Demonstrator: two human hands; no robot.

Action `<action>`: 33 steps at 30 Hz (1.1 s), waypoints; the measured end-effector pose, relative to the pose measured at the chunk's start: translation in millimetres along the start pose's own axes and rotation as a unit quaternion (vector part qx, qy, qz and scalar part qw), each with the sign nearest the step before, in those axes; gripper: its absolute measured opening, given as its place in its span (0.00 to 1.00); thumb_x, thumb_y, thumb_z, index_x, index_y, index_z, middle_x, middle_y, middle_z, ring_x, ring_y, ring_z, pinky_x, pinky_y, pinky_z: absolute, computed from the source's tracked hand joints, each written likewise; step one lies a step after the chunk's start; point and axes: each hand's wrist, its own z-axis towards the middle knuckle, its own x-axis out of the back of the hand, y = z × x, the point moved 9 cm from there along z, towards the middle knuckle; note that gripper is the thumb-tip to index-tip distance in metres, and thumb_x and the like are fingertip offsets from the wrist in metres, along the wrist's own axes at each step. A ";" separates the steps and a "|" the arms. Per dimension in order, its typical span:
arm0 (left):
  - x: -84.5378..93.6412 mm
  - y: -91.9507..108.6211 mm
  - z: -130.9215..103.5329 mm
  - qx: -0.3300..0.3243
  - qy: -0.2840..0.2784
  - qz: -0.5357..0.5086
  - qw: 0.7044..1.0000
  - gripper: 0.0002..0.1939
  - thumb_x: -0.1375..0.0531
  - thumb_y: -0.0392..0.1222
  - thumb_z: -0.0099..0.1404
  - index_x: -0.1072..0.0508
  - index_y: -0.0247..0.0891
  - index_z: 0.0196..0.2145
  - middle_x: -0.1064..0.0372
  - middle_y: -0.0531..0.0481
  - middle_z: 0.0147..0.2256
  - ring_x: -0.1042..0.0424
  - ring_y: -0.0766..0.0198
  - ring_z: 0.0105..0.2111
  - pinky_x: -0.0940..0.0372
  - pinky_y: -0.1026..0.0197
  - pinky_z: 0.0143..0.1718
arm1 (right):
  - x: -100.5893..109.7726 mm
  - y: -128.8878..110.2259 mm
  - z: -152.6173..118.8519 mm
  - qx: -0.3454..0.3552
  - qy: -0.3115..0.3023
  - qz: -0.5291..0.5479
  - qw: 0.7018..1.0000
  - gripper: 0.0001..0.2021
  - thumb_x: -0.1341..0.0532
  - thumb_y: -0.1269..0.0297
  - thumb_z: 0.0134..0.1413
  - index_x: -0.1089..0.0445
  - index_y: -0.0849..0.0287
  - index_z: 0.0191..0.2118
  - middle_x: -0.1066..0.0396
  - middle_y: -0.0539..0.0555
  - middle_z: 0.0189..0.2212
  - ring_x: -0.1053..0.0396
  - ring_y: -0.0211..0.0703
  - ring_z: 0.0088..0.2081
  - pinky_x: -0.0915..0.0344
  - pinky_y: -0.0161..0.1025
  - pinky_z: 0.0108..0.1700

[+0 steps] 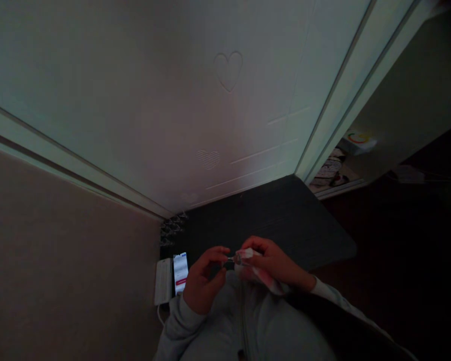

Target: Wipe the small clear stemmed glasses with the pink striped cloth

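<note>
Close in front of my body, my left hand (203, 282) is closed in a pinch at the thin end of a small shiny object (230, 259). It looks clear or metallic, but is too small and dim to name. My right hand (276, 259) is closed on a white cloth or tissue with pinkish areas (265, 280), which hangs below the fingers. A fold of it lies against the wider end of the shiny object. Both hands are above the near edge of a dark table (263, 215).
A lit phone (180, 273) lies left of my left hand, beside a white box-like device (163, 282) with a white cable. A wire-like patterned item (173, 228) stands in the table corner. Behind rises a white panel (154, 100) with heart shapes. A white box (359, 143) sits beyond the frame.
</note>
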 end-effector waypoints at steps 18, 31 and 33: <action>2.9 -18.8 3.0 0.163 0.054 0.011 0.985 0.19 0.50 0.52 0.58 0.36 0.33 0.39 0.38 0.55 0.20 0.39 0.68 0.22 0.42 0.64 0.26 | 2.9 -12.0 -4.6 0.021 0.032 -0.030 0.999 0.09 0.42 0.60 0.47 0.33 0.60 0.30 0.32 0.50 0.27 0.35 0.37 0.30 0.40 0.33 0.33; 0.8 -17.6 2.8 0.168 0.048 0.016 0.984 0.17 0.48 0.52 0.57 0.35 0.35 0.35 0.38 0.55 0.20 0.39 0.68 0.22 0.42 0.65 0.25 | 3.8 -14.4 -5.0 0.038 0.037 -0.058 0.997 0.08 0.42 0.62 0.47 0.32 0.60 0.31 0.31 0.50 0.28 0.34 0.38 0.32 0.40 0.33 0.34; 0.6 -18.6 2.7 0.168 0.046 0.018 0.985 0.17 0.49 0.52 0.57 0.35 0.35 0.35 0.38 0.55 0.20 0.39 0.68 0.22 0.42 0.65 0.26 | 3.0 -15.3 -5.5 0.041 0.034 -0.059 0.997 0.08 0.42 0.61 0.48 0.32 0.60 0.31 0.30 0.51 0.28 0.34 0.38 0.32 0.39 0.34 0.34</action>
